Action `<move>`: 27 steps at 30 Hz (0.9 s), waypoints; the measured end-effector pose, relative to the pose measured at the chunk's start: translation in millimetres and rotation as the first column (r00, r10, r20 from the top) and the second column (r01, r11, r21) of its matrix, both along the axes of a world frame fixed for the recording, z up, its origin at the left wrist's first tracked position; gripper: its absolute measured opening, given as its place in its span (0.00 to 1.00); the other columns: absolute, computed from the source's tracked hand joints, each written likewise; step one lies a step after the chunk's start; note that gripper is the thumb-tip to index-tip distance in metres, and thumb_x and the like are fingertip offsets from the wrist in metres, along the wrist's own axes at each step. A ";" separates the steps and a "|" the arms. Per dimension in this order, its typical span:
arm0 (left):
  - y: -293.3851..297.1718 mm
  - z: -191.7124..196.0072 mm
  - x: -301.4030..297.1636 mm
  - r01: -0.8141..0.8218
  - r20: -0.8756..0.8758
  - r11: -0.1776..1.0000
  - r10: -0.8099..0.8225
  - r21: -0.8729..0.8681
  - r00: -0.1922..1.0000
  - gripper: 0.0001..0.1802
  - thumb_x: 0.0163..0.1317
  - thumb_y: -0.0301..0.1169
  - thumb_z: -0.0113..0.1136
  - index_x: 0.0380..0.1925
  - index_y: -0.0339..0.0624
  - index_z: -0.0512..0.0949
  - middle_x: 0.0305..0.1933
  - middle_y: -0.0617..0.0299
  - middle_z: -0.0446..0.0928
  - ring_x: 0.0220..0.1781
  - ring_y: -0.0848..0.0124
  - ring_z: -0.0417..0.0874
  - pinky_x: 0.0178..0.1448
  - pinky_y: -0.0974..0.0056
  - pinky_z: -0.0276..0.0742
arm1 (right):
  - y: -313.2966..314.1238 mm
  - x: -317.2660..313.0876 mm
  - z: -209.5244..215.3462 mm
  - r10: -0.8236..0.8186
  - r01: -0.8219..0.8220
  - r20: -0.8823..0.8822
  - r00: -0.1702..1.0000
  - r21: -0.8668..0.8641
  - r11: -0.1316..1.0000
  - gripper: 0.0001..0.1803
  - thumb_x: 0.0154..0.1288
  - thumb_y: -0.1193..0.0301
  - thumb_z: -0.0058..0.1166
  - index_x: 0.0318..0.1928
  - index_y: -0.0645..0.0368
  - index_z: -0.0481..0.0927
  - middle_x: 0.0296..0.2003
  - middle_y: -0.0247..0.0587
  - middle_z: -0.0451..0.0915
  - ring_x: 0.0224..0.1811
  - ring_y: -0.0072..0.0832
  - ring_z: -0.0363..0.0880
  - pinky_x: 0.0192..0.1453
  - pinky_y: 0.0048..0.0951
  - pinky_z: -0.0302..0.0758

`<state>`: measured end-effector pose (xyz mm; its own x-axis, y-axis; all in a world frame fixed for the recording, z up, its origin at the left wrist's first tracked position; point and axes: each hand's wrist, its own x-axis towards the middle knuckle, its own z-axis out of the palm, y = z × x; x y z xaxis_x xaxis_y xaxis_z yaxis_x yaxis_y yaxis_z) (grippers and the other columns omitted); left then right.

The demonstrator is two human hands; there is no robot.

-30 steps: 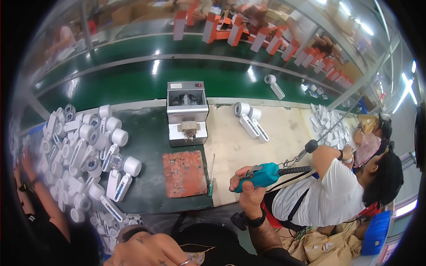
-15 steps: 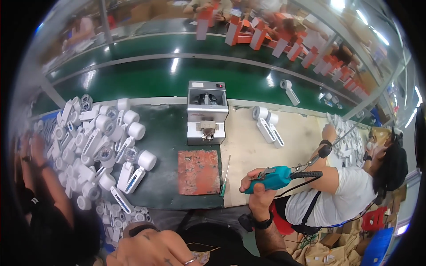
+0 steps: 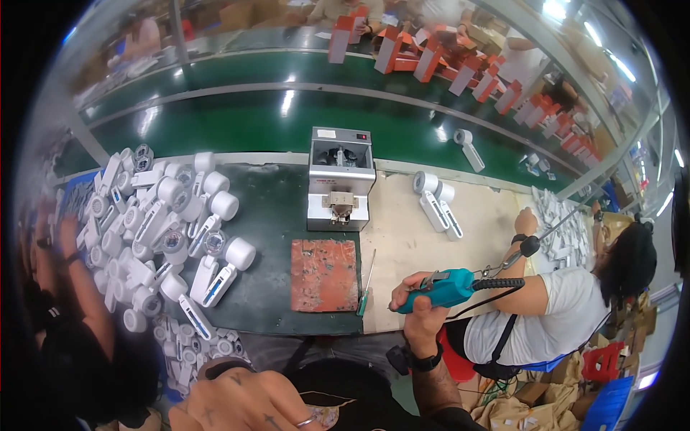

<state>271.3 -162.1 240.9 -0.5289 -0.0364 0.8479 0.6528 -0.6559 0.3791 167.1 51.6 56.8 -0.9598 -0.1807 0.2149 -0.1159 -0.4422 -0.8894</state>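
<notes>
Looking down at the bench, we see our right hand (image 3: 418, 305) wrapped around a teal electric screwdriver (image 3: 447, 289), the fingers curled tight about its body. The tool lies nearly level, its tip toward the left and a dark cable running off its right end. It hangs just over the near edge of the pale wooden board (image 3: 410, 237), near the right of the scene. A black watch (image 3: 413, 357) sits on that wrist.

Our left hand (image 3: 248, 401) is low at the near edge, close to our body, with a ring on one finger. Its fingers are bent inward, but we cannot tell whether they hold anything.

Between the two hands, on the dark green mat (image 3: 277, 215), lies a rust-red flat plate (image 3: 325, 275). Just right of it a slim green-handled hand tool (image 3: 366, 284) lies along the mat's edge, apart from the plate. Beyond the plate, farther from us, stands a small grey machine (image 3: 341, 179) with a slot at its front.

At the left a heap of white plastic parts (image 3: 158, 223) with round heads covers the mat, some spilling toward the near edge. Two more white parts (image 3: 435, 200) lie on the board right of the machine.

At the far right a co-worker in a white shirt (image 3: 553, 316) leans over the bench, one arm stretched toward the board.
</notes>
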 end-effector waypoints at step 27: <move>-22.1 -60.8 -41.9 -0.115 0.662 0.944 -0.127 0.310 0.738 0.14 0.64 0.15 0.51 0.46 0.43 0.69 0.49 0.59 0.72 0.22 0.81 0.62 0.29 0.73 0.60 | -1.6 -2.1 -0.4 -0.018 0.023 -0.107 0.994 0.047 0.999 0.33 0.60 0.45 0.67 0.44 0.66 0.73 0.25 0.37 0.72 0.22 0.27 0.74 0.26 0.29 0.72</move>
